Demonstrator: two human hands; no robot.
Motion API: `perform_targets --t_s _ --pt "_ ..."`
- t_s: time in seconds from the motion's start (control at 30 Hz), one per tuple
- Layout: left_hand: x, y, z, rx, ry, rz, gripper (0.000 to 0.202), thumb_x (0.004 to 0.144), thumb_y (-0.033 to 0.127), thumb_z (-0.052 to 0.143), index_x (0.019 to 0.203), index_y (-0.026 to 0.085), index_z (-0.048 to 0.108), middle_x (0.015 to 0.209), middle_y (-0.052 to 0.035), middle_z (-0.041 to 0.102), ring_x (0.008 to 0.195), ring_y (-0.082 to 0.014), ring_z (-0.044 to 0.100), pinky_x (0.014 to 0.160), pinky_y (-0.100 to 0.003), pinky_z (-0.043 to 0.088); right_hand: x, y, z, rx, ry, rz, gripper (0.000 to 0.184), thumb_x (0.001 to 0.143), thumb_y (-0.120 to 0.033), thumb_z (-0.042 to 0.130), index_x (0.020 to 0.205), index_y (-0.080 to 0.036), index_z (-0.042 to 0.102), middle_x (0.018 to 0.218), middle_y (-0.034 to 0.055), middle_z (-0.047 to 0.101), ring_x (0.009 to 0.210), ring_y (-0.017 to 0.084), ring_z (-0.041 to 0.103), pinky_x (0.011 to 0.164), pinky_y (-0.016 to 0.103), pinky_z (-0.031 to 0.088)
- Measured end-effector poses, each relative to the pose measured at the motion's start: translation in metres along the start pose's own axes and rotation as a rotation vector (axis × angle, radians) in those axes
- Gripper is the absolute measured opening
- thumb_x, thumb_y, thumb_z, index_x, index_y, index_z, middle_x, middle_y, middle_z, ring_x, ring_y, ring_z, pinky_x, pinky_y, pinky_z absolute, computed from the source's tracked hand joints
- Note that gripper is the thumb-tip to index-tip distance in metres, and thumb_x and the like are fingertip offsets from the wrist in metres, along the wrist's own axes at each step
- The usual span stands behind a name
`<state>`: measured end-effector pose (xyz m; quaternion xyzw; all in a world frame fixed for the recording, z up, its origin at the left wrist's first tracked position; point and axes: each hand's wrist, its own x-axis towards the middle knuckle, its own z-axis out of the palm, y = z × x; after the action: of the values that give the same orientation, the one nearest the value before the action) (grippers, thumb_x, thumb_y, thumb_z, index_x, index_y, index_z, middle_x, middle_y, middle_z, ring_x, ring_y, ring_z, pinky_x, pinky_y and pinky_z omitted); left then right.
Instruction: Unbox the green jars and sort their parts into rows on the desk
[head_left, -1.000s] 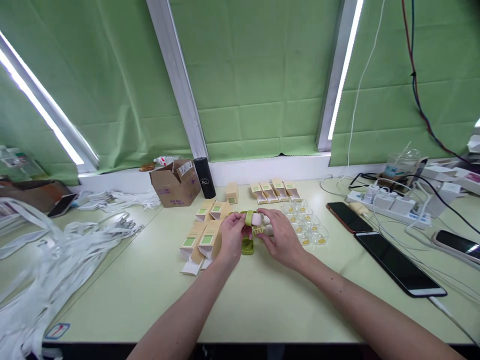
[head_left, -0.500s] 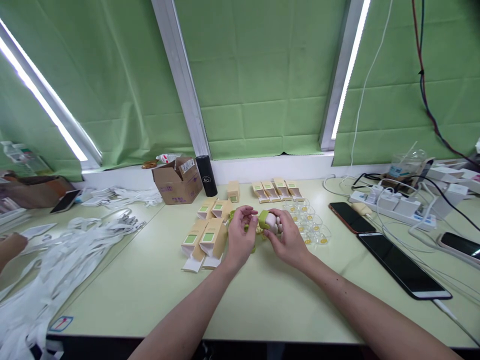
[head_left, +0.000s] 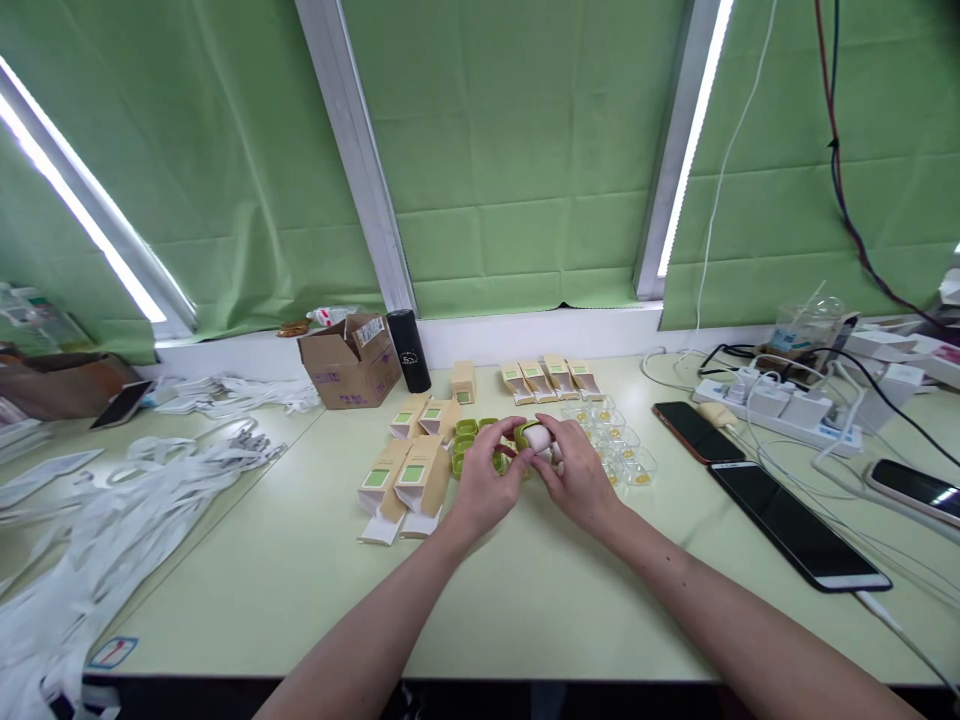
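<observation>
My left hand and my right hand meet over the middle of the table. Between them they grip a small rounded green-and-white piece, its white part facing up and its exact kind unclear. Both hands are closed on it, fingertips at its green edge. More white pieces are partly hidden under my right fingers. Green square cups stand in rows behind and beside my left hand. Right of my right hand lie several clear plastic cups with yellow spots inside.
Open tan cartons with green labels stand at left, others behind. A cardboard box and black bottle are near the wall. White straps cover the left side; phones and a power strip lie right.
My left hand has closed in on the green-and-white piece, which was in my right hand. The piece has turned, and the green cups show more. A co-worker's hand at far left has gone from view.
</observation>
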<state>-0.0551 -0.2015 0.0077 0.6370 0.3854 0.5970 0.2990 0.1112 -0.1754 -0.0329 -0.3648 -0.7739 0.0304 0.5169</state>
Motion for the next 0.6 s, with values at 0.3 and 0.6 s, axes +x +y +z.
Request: perform_targets --t_s 0.3,0.6 --pt "0.008 -0.012 -0.003 -0.414 0.008 -0.294 0.046 0.080 0.045 0.084 0.116 0.018 0.076 0.113 -0.0127 0.076 0.088 -0.0189 0.071 0.075 -0.029 0.060 0.001 -0.010 -0.006 0.070 0.053 0.026 0.046 0.104 -0.030 0.051 0.149 -0.027 0.042 0.104 0.0090 0.066 0.097 0.029 0.064 0.084 0.047 0.058" --pt "0.008 -0.008 -0.008 -0.576 0.035 -0.367 0.052 0.076 0.044 0.089 0.119 0.019 0.074 0.109 -0.0109 0.075 0.079 -0.0163 0.069 0.061 -0.026 0.057 0.001 -0.014 -0.010 0.059 0.121 -0.021 0.040 0.104 -0.022 0.047 0.144 -0.027 0.049 0.120 0.0128 0.063 0.105 0.027 0.065 0.092 0.049 0.058"
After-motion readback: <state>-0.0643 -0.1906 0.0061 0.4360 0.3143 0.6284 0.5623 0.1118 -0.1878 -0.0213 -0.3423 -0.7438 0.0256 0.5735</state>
